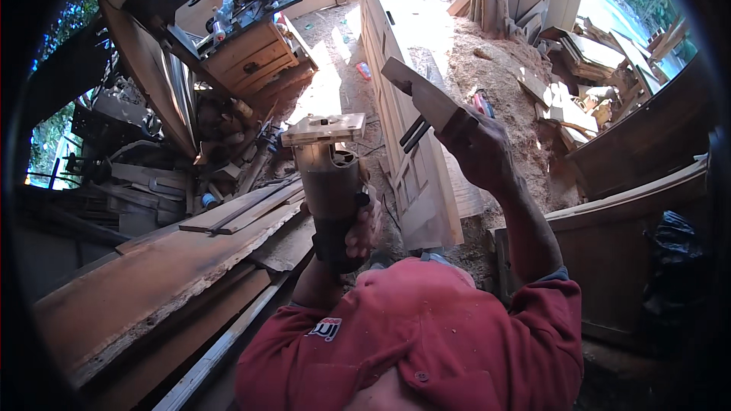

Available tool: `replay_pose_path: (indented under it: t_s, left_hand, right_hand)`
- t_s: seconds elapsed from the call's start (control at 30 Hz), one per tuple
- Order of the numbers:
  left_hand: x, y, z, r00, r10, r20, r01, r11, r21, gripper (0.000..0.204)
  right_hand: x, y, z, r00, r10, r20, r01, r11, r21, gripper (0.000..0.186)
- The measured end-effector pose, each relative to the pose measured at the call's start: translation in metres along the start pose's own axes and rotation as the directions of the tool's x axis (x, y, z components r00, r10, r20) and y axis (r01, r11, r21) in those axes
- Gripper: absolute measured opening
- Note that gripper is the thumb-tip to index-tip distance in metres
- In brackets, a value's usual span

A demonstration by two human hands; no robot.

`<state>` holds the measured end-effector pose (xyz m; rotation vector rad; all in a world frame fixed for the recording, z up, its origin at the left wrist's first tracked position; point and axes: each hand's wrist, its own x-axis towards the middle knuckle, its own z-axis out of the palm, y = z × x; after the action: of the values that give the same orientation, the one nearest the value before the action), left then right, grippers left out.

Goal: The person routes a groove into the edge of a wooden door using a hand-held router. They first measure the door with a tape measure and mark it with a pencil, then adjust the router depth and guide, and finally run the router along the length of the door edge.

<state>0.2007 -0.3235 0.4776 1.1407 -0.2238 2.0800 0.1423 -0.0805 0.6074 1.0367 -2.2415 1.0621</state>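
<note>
My left hand (pixel 365 230) is wrapped round the dark body of a router (pixel 329 190), held upright with its pale, flat base plate facing up. The router is raised in front of my chest, left of a panelled wooden door (pixel 415 183). That door stands on its long edge and stretches away from me. Over the door's right side my right hand (pixel 480 144) is closed on a flat, notched wooden piece (pixel 430 99). Two dark rods (pixel 413 134) jut out beneath this piece, toward the door; whether they are fixed to it I cannot tell.
Long boards (pixel 175 274) are stacked at my left. A wooden cabinet (pixel 255 61) with tools on top stands at the far left. Sawdust (pixel 495 68) covers the floor right of the door, with piled offcuts (pixel 586 61) beyond. A curved wooden panel (pixel 624 205) lies near my right.
</note>
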Motion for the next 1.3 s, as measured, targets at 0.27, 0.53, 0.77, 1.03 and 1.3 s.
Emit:
replay_pose_path:
  t_s: [0.27, 0.53, 0.77, 1.03, 1.3]
  left_hand:
    - [0.023, -0.004, 0.014, 0.953, 0.044, -0.298, 0.046, 0.956, 0.288, 0.091]
    - [0.074, -0.016, 0.029, 0.44, 0.774, -0.456, 0.895, -0.337, 0.291, 0.074]
    - [0.08, -0.025, 0.009, 0.488, 0.821, -0.294, 0.866, -0.417, 0.275, 0.076]
    - [0.077, -0.026, -0.009, 0.498, 0.795, -0.347, 0.867, -0.456, 0.201, 0.077]
    - [0.078, -0.02, -0.01, 0.473, 0.785, -0.4, 0.881, -0.427, 0.205, 0.086]
  right_hand:
    - [-0.008, -0.001, -0.028, 0.997, 0.068, -0.027, -0.071, 0.992, -0.102, 0.028]
    - [-0.01, -0.017, -0.067, 0.948, 0.307, -0.088, -0.314, 0.945, -0.093, 0.038]
    - [-0.022, -0.006, -0.066, 0.954, 0.292, -0.07, -0.299, 0.947, -0.116, 0.042]
    - [-0.018, 0.01, -0.072, 0.983, 0.184, -0.018, -0.184, 0.969, -0.165, 0.044]
    - [-0.004, 0.015, -0.079, 0.978, 0.201, 0.058, -0.193, 0.974, -0.114, 0.038]
